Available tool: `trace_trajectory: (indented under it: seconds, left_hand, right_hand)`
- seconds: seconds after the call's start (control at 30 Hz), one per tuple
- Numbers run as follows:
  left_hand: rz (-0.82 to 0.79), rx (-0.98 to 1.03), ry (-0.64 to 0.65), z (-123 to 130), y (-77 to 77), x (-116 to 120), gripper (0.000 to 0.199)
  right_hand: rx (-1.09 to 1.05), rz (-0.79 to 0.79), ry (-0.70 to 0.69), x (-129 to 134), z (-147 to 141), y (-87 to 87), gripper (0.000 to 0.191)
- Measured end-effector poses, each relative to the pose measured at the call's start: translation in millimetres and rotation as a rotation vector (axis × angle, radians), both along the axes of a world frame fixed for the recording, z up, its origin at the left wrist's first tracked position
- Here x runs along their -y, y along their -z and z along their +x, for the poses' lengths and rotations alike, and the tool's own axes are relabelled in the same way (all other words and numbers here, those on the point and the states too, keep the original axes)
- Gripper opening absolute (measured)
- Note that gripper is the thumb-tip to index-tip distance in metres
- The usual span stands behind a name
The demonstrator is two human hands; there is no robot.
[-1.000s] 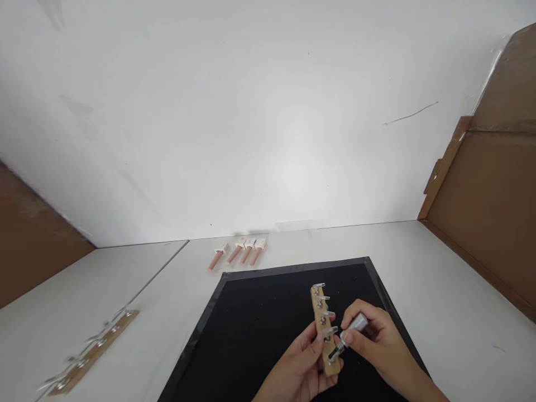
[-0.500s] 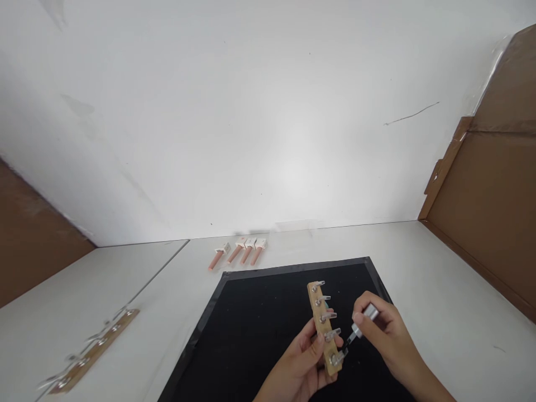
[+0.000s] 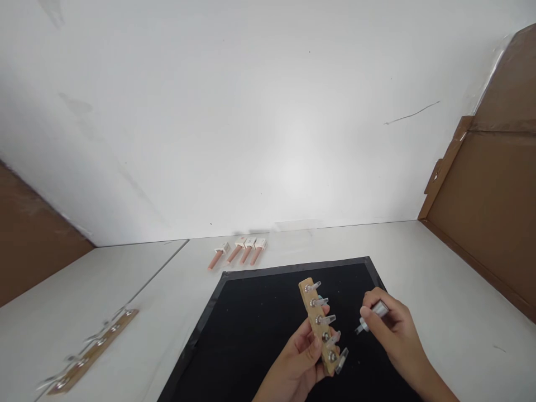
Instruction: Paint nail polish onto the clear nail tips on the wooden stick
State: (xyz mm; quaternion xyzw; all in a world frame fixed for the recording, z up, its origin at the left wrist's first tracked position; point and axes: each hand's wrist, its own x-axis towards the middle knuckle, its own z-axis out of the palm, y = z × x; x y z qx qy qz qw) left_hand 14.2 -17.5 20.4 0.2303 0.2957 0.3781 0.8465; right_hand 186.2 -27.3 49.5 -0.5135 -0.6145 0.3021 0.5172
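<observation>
My left hand is closed around the lower part of a wooden strip, tilted over the black mat. Several clear nail tips stick out to the right from round metal mounts on the strip. Part of a small teal thing shows behind the strip. To the right, my right hand pinches the silver handle of a small brush. The brush's dark tip points down and left, apart from the nail tips.
A second wooden strip with clear tips lies on the table at left. Several pink tubes with white caps lie behind the black mat. Brown cardboard stands at right, more at left, and a white wall behind.
My right hand has moved the brush right, away from the lowest nail tip. My left hand has tilted the strip, its top end shifting slightly left.
</observation>
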Motion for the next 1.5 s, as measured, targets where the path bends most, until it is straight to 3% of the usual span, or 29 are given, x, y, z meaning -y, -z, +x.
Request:
trace_trajectory:
  seconds: [0.1, 0.27, 0.5, 0.67, 0.87, 1.07, 1.3, 1.5]
  left_hand:
    - [-0.006, 0.005, 0.003, -0.7, 0.7, -0.4, 0.037]
    - [-0.025, 0.012, -0.007, 3.0, -1.1, -1.0, 0.033]
    - [-0.035, 0.023, -0.011, -0.5, -0.8, 1.0, 0.038]
    - [-0.049, 0.017, -0.018, 0.5, -3.7, 0.4, 0.036]
    - [-0.056, 0.015, -0.023, -0.5, -3.5, 1.3, 0.037]
    - [-0.038, 0.051, -0.016, 1.1, -2.3, -0.2, 0.04]
    - [-0.053, 0.05, -0.02, -0.5, -3.3, 1.1, 0.039]
    - [-0.071, 0.033, -0.019, 1.3, -7.5, -0.5, 0.036]
  right_hand:
    - [-0.044, 0.022, 0.003, 1.1, 0.5, -0.9, 0.03]
    - [0.006, -0.069, -0.169, 3.6, -1.0, -6.9, 0.026]
    - [-0.059, -0.073, -0.006, 0.1, -1.1, -4.3, 0.029]
    - [-0.048, -0.094, -0.141, 1.0, -0.3, -5.9, 0.026]
    - [-0.062, -0.091, -0.072, -0.1, 3.9, -3.0, 0.026]
    - [-0.047, -0.09, -0.196, 0.3, 2.9, -5.5, 0.023]
    - [-0.126, -0.042, -0.062, 1.0, 2.3, 0.0, 0.024]
    - [-0.1, 0.007, -0.164, 2.3, 1.4, -5.8, 0.024]
